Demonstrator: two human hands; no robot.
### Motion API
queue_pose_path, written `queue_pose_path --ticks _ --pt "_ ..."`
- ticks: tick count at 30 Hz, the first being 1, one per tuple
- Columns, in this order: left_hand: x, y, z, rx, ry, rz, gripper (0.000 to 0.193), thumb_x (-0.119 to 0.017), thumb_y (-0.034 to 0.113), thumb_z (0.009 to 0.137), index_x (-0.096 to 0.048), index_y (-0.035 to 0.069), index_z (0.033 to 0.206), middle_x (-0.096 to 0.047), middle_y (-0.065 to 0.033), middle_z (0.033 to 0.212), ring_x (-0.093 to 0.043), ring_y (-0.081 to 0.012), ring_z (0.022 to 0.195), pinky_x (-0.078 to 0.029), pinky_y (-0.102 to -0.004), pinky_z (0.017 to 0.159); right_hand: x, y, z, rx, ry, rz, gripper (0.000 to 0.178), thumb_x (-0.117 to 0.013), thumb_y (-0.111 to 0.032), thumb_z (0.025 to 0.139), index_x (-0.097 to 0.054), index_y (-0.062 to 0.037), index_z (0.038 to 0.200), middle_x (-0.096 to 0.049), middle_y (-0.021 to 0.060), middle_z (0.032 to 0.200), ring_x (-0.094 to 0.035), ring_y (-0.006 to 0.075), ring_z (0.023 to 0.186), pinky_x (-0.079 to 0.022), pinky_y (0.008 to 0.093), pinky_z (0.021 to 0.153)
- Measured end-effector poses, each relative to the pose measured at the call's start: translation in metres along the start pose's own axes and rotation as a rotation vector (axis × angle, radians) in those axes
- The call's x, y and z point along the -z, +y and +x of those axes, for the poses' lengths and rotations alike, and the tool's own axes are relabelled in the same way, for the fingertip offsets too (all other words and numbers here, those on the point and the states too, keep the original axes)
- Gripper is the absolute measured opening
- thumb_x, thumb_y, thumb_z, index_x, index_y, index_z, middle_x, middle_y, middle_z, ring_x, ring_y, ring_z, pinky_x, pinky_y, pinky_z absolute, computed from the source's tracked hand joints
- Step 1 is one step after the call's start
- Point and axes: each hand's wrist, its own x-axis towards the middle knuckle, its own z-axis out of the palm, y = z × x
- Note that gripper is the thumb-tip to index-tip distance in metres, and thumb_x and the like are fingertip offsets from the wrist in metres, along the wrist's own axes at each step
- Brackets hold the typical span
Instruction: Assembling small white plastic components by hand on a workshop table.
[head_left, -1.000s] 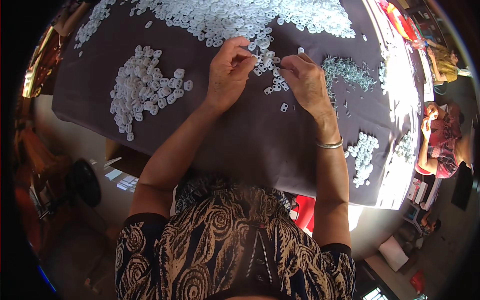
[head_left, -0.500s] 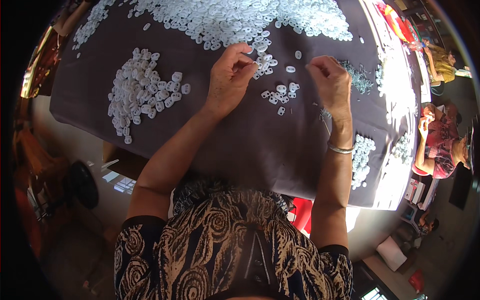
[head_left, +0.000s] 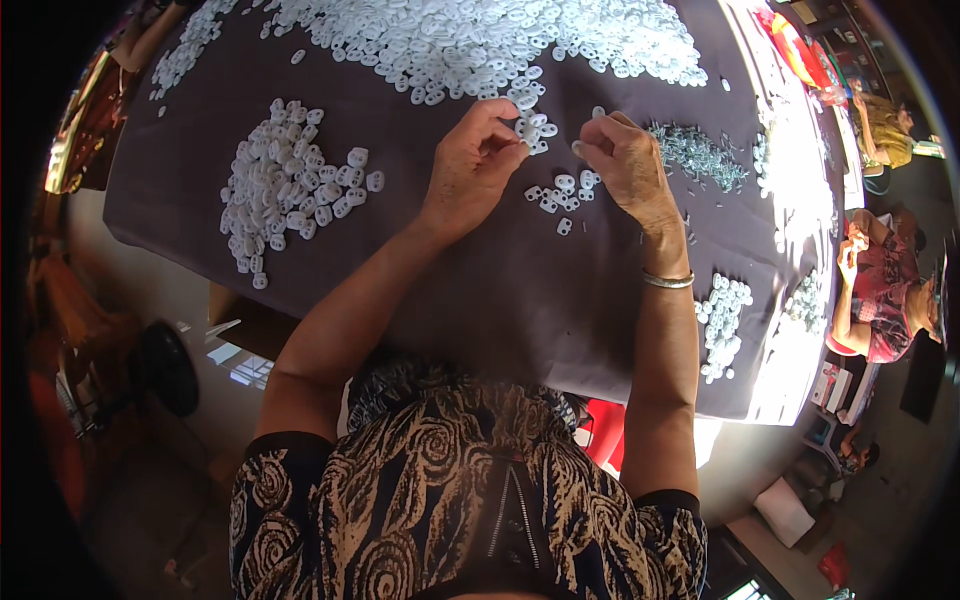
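My left hand is closed in a pinch beside a small cluster of white oval plastic pieces with two holes. A pale spot shows at its fingertips, but I cannot tell a held piece from a nail. Facing it, my right hand also pinches thumb against fingers; whatever is between them is too small to make out. Between and below the hands lie several smaller white pieces with holes. A heap of small thin metal pins lies just right of my right hand.
A large heap of white pieces covers the far side of the dark tablecloth. Another pile sits at left, and a smaller one by my right wrist. Other people sit beyond the sunlit right edge; a fan stands lower left.
My right hand has moved left from beside the pin heap, uncovering more of it, and is now closer to my left hand. The left hand has shifted slightly right and nearer.
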Motion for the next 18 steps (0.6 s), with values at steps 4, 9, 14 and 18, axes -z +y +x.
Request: queue_pose_path --ticks 4,9,14,18 --pt "-0.003 0.001 -0.002 0.012 -0.053 0.014 0.031 -0.063 0.001 0.081 -0.051 0.002 0.11 -0.058 -0.0014 0.078 -0.054 -0.0049 0.07 -0.045 -0.0205 0.064 -0.006 -0.008 -0.01 0.025 0.061 -0.029 0.011 -0.067 -0.001 0.077 -0.06 -0.0007 0.086 -0.056 0.0046 0.074 -0.054 0.0121 0.063 -0.043 0.0273 0.059" --pt "-0.007 -0.003 -0.004 0.008 -0.109 -0.002 0.031 -0.063 0.001 0.082 -0.051 0.003 0.111 -0.058 -0.0012 0.079 -0.054 -0.0042 0.069 -0.045 -0.0197 0.062 -0.018 -0.01 -0.016 0.003 0.218 0.082 0.01 -0.067 0.0 0.079 -0.061 -0.0013 0.087 -0.058 0.0015 0.076 -0.051 0.0081 0.062 -0.042 0.0236 0.057" --pt "-0.008 0.0 -0.005 0.042 -0.172 -0.03 0.033 -0.063 0.001 0.082 -0.05 0.003 0.112 -0.057 -0.0002 0.079 -0.054 -0.0029 0.069 -0.045 -0.0188 0.062 -0.018 -0.024 -0.02 -0.169 0.139 0.811 0.006 -0.066 -0.004 0.084 -0.065 -0.0028 0.09 -0.059 -0.0035 0.078 -0.047 0.0027 0.063 -0.039 0.0185 0.056" --pt "-0.008 0.0 -0.005 0.022 -0.217 -0.018 0.037 -0.062 0.0 0.083 -0.047 0.004 0.117 -0.055 0.0016 0.077 -0.051 -0.0024 0.068 -0.043 -0.0184 0.061 -0.022 -0.025 -0.02 -0.192 0.13 0.876 0.009 -0.069 -0.009 0.083 -0.068 -0.0029 0.089 -0.06 -0.0029 0.077 -0.047 0.0038 0.062 -0.04 0.0183 0.056"
